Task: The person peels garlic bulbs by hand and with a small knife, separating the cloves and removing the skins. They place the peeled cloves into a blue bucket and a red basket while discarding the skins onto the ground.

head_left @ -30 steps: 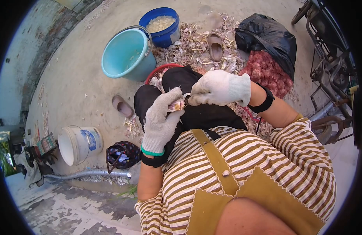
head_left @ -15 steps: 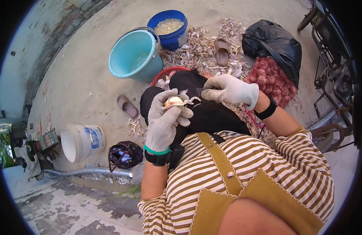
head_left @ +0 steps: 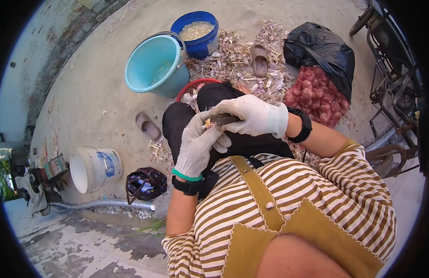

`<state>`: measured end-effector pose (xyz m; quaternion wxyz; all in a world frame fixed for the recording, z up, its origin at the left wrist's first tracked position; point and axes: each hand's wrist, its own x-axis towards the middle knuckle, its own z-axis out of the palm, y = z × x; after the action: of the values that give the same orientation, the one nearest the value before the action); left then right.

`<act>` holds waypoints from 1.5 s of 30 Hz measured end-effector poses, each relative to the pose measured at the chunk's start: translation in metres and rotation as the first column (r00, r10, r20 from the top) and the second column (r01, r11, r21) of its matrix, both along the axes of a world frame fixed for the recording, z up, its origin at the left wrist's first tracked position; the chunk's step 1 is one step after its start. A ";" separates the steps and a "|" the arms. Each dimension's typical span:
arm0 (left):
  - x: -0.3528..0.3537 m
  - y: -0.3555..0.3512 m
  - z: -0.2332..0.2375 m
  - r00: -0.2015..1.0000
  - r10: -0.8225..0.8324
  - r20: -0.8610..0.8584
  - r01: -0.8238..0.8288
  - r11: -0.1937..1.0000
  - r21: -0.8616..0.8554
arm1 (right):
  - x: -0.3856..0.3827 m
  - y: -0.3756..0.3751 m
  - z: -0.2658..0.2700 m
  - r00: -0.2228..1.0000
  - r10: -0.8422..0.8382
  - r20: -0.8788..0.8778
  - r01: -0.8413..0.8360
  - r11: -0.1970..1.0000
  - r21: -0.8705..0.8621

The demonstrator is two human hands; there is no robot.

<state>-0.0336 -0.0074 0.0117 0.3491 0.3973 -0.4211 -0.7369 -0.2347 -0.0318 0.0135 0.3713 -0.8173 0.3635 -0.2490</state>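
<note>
Above my lap, my left hand (head_left: pixel 197 144), in a pale knit work glove with a green cuff edge, is closed around a garlic clove (head_left: pixel 207 123). Only a small yellowish part of the garlic shows between the fingers. My right hand (head_left: pixel 251 115), gloved too, grips a short dark knife (head_left: pixel 225 120) whose end meets the garlic. The two hands touch. Just beyond my knees, a red basket (head_left: pixel 181 95) with garlic in it is partly hidden by my legs.
Beyond the basket stand a light-blue bucket (head_left: pixel 135 78) and a dark-blue bucket (head_left: pixel 207 50) of peeled cloves. Garlic skins (head_left: pixel 233 48) litter the floor. At right are a red mesh garlic sack (head_left: pixel 316 97), a black plastic bag (head_left: pixel 323 51) and a cycle frame; a white bucket (head_left: pixel 80 171) lies left.
My right hand has moved left and down to meet my left hand, bringing the knife onto the garlic. The garlic, plainly visible before, is now mostly covered by fingers.
</note>
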 end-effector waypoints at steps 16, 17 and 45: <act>-0.011 0.001 0.009 0.981 0.165 0.102 -0.164 0.986 -0.016 | 0.019 0.008 0.024 0.699 -0.644 0.312 0.150 0.558 0.816; -0.012 0.001 0.011 0.975 0.166 0.149 -0.160 0.986 -0.053 | 0.019 0.009 0.022 0.698 -0.644 0.312 0.150 0.558 0.816; 0.002 0.006 0.016 0.934 0.352 -0.063 -0.346 0.934 0.089 | 0.007 0.009 0.018 0.798 -0.569 0.197 0.217 0.577 0.787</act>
<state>-0.0313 -0.0018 0.0274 0.4751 0.4498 -0.3017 -0.6935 -0.2278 -0.0231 0.0315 0.6688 -0.4167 0.5170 -0.3343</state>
